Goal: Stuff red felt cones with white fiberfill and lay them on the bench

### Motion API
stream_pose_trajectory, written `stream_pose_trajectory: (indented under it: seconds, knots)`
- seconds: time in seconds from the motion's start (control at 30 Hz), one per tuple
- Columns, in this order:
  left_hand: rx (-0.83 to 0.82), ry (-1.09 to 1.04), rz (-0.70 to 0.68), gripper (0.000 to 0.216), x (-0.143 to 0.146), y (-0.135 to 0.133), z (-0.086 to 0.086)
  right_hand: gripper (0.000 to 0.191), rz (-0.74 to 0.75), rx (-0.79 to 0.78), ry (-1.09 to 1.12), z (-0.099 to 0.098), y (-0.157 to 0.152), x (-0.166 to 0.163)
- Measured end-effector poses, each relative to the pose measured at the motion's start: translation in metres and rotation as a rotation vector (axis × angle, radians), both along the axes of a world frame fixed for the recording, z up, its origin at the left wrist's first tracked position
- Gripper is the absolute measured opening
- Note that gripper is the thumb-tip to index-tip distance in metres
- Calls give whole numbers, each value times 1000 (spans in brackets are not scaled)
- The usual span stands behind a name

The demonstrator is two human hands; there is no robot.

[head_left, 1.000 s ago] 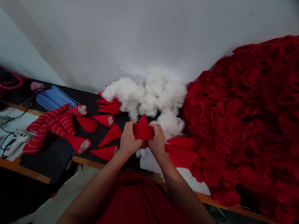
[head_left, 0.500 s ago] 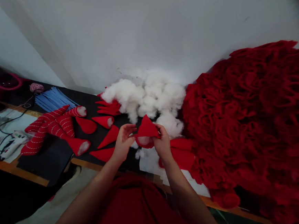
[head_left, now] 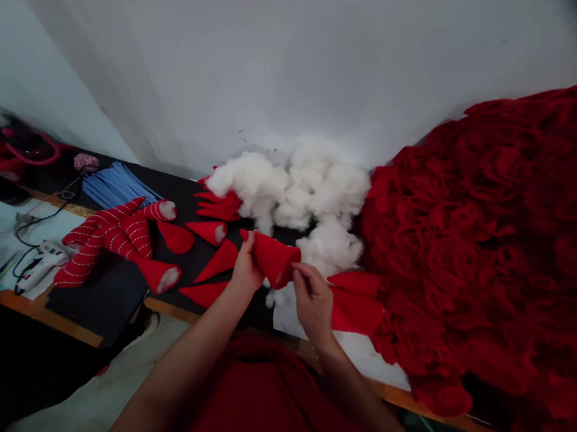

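A red felt cone (head_left: 274,257) lies on its side in the air, its tip to the left and its wide open end to the right. My left hand (head_left: 245,270) is wrapped round the narrow part. With thumb and fingers together, my right hand (head_left: 315,300) pinches the rim of the opening. Behind the cone is a heap of white stuffing (head_left: 286,186), with a separate tuft (head_left: 329,246) just beyond my right hand. More red cones (head_left: 218,260) lie left of my left hand. Flat red felt pieces (head_left: 356,304) rest beside my right wrist.
A big pile of red felt pieces (head_left: 475,241) fills the right side. To the left are striped red cones (head_left: 115,236), blue strips (head_left: 119,184), a ball of twine (head_left: 86,163) and a white device with a cord (head_left: 47,261). A wall (head_left: 306,61) stands behind the table.
The cone has turned from tip up to sideways, its opening now facing right. My left hand has moved onto the narrow part, and my right hand has dropped lower at the rim.
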State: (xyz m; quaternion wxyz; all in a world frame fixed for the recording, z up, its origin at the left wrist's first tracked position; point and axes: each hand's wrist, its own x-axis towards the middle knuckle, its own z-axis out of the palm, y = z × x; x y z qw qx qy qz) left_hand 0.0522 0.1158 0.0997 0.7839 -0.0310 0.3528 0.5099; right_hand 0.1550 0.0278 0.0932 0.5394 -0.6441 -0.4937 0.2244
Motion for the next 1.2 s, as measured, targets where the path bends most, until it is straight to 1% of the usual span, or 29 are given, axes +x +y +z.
stream_pose_trajectory:
  seconds: [0.03,0.1,0.17,0.23,0.3,0.37,0.43,0.5,0.53,0.6,0.63,0.67,0.7,0.77,0.8,0.83,0.87,0.9,0.93,1.0,1.03,1.07,1.13,1.2]
  knots:
    - [12,7,-4,17,2,-1,0,19,56,31,-40,1,-1,-5]
    - [51,26,-53,24,6,-6,0,27,143,48,-42,2,3,-13]
    - [96,60,-116,28,10,-13,2,40,193,35,-16,0,9,-17]
    - [127,100,-128,29,13,-19,2,46,205,29,-66,-2,14,-16]
    - [123,119,-92,27,12,-22,2,42,200,18,-188,-5,16,-14]
    - [66,100,-68,19,9,-22,1,36,193,19,-307,-8,16,-11]
    - [-22,45,-99,13,5,-20,0,34,167,35,-379,-10,15,-12]
    - [-64,-10,-159,21,2,-18,0,38,145,71,-410,-11,13,-16]
    - [-59,-26,-196,27,0,-18,0,41,167,88,-416,-9,12,-18]
    - [-33,-32,-265,34,-1,-18,0,47,278,114,-419,-4,11,-21]
    - [-24,-27,-286,35,-2,-18,0,47,323,124,-409,0,10,-21]
    - [-18,-22,-296,34,-2,-18,0,45,333,133,-388,5,9,-20]
    - [-15,-16,-292,31,-4,-18,-1,43,300,144,-359,8,8,-17]
    - [-16,9,-225,25,-8,-15,-2,36,151,152,-277,10,5,-9]
    - [-18,21,-180,23,-10,-12,-2,33,89,132,-240,5,3,-4]
    - [-19,28,-134,21,-13,-10,-3,31,69,88,-220,-3,0,-1]
    - [-20,34,-89,20,-15,-8,-4,29,77,22,-218,-15,-2,2]
    - [-14,38,-54,20,-18,-7,-5,28,137,-65,-245,-32,-4,2]
    - [0,37,-39,20,-19,-6,-7,28,227,-163,-296,-50,-6,1]
    - [42,19,-47,24,-21,-5,-9,30,303,-338,-444,-89,-10,-6]
    - [61,5,-56,26,-22,-5,-11,31,334,-398,-509,-107,-12,-10]
    - [74,-14,-65,27,-22,-6,-12,30,352,-418,-522,-122,-14,-14]
    - [72,-43,-61,26,-23,-6,-12,28,395,-435,-532,-140,-16,-18]
    - [48,-42,-38,23,-23,-6,-11,28,431,-441,-531,-145,-16,-15]
